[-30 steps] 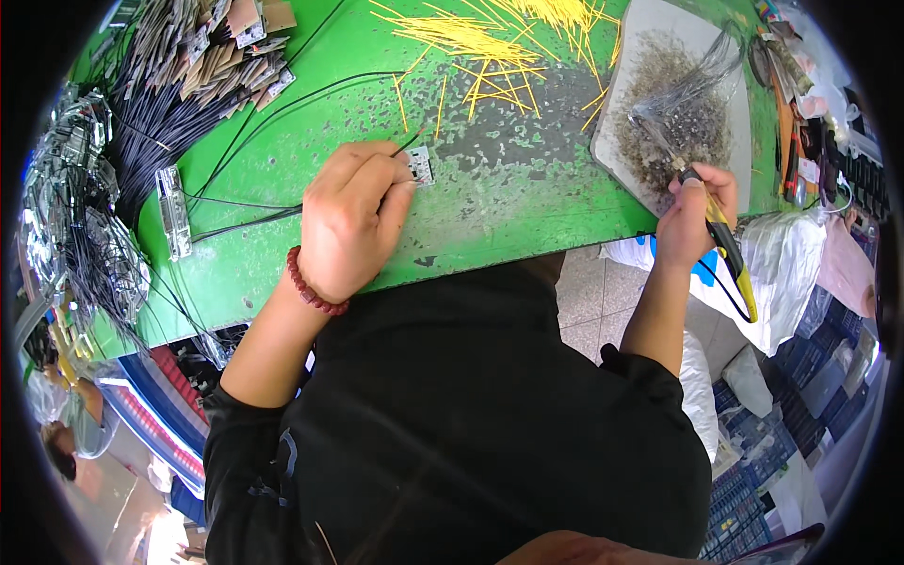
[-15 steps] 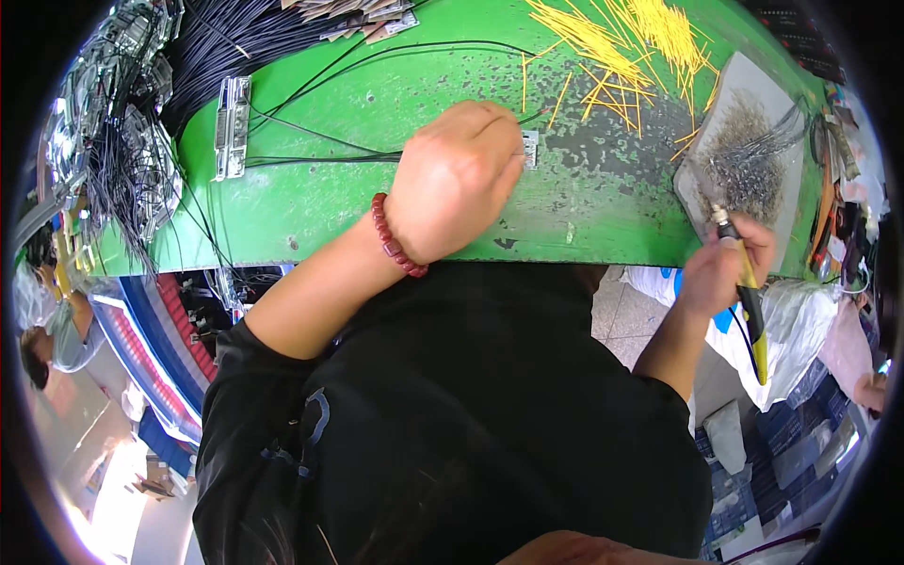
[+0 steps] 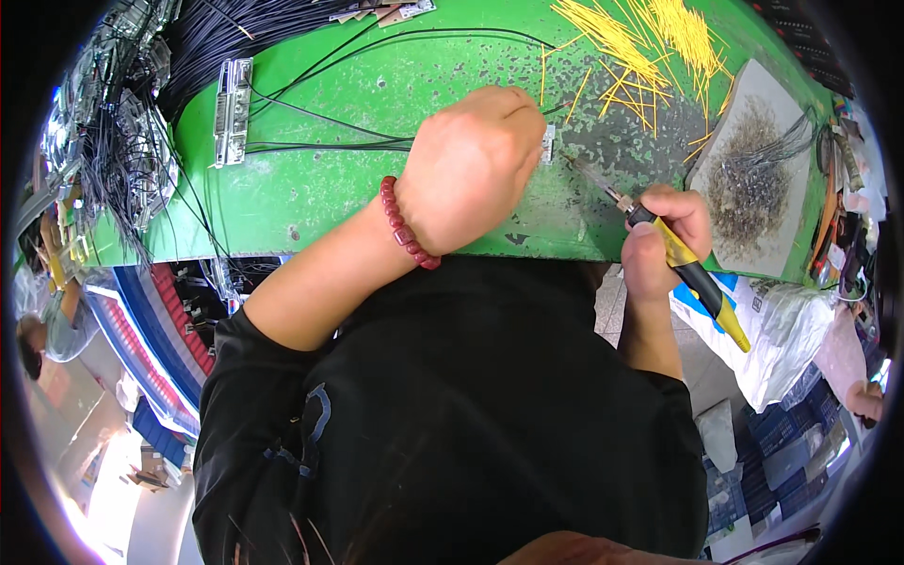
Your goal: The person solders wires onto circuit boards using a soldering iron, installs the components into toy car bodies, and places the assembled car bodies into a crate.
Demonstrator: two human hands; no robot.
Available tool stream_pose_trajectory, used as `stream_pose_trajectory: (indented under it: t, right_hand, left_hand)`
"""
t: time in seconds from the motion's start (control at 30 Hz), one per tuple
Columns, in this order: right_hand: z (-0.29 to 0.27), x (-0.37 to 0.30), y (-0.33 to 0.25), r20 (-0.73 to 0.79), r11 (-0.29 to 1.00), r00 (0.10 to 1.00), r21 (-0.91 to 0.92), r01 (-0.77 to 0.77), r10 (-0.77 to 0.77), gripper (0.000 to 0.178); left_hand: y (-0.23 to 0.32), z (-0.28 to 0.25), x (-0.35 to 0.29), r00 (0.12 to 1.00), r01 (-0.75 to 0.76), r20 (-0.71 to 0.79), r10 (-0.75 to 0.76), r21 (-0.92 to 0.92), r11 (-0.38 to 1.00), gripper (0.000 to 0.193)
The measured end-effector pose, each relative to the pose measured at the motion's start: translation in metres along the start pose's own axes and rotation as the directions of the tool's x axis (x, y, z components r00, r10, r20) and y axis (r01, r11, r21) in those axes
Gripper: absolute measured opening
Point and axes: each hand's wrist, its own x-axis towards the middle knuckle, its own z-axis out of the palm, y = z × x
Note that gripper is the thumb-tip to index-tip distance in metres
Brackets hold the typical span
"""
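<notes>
A small metal part [image 3: 548,143] was pinned to the green bench [image 3: 358,188] under the fingers of the left hand [image 3: 476,165], which was closed down over it, with black wires [image 3: 320,143] running out from beneath the hand toward the left. A yellow-and-black screwdriver [image 3: 683,266] was gripped in the closed right hand [image 3: 664,231], and its tip was aimed at the part, just beside it; whether contact had been made could not be told. The piece was judged to be in mid-assembly, not finished. A large bundle of black wires [image 3: 226,38] at the far left was taken to be work waiting or done; which could not be told. Two hinge-like metal brackets [image 3: 232,111] were laid beside it. Yellow sticks [image 3: 650,42] were scattered at the far right, and a grey tray [image 3: 765,113] of small parts was set beside them. The bench top was worn and speckled. Below its edge, striped sacks [image 3: 160,330] and a white bag [image 3: 782,330] were seen on the floor.
</notes>
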Motion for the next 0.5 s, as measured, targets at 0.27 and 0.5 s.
stream_pose_trajectory:
  t: [0.27, 0.5]
  right_hand:
    - [0.0005, 0.0000, -0.0006, 0.030, 0.999, 0.999, -0.047, -0.024, 0.026, 0.028]
    - [0.0004, 0.0003, -0.0010, 0.062, 0.998, 0.998, -0.062, -0.027, 0.031, 0.027]
  left_hand:
    - [0.0002, -0.0009, 0.0016, 0.999, 0.005, 0.032, -0.005, 0.020, 1.000, 0.006]
    - [0.0003, -0.0012, 0.0026, 1.000, 0.001, 0.021, -0.001, 0.020, 1.000, 0.006]
